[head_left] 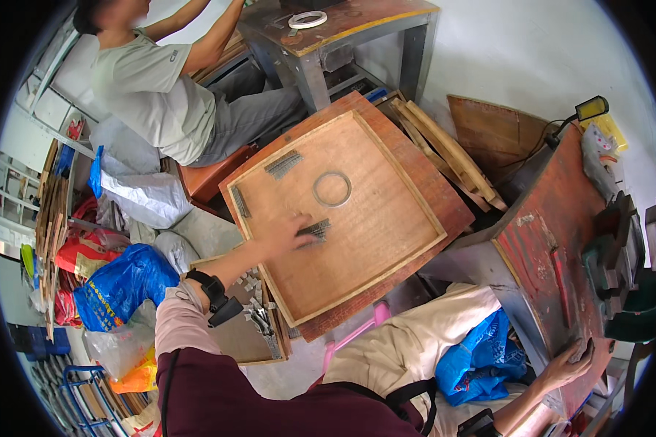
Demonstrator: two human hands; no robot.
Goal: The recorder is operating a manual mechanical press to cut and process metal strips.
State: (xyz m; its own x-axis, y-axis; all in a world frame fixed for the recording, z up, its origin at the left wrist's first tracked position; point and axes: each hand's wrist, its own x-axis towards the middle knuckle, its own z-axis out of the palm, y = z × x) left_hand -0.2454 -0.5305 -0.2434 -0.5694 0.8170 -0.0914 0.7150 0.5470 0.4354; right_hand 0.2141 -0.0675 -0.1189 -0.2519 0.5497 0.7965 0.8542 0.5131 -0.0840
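My left hand (286,234) reaches over a shallow wooden tray (386,251) and is smeared by motion. Its fingers are at a small bundle of thin dark metal strips (315,231); whether they grip it does not show. Two more bundles of strips lie in the tray, one flat near the far left corner (283,165) and one along the left rim (240,202). A thin metal ring (332,189) rests near the tray's middle. At the right, my right hand (567,368) is by the near edge of a red-topped bench (539,255), fingers curled round something small and greyish.
Below the tray's left side, a second wooden box (242,336) holds small metal pieces (261,313). A co-worker (160,95) sits at the far left by another table (375,22). Blue bags (127,284) lie at the left. A dark machine (619,255) and lamp (592,108) stand right.
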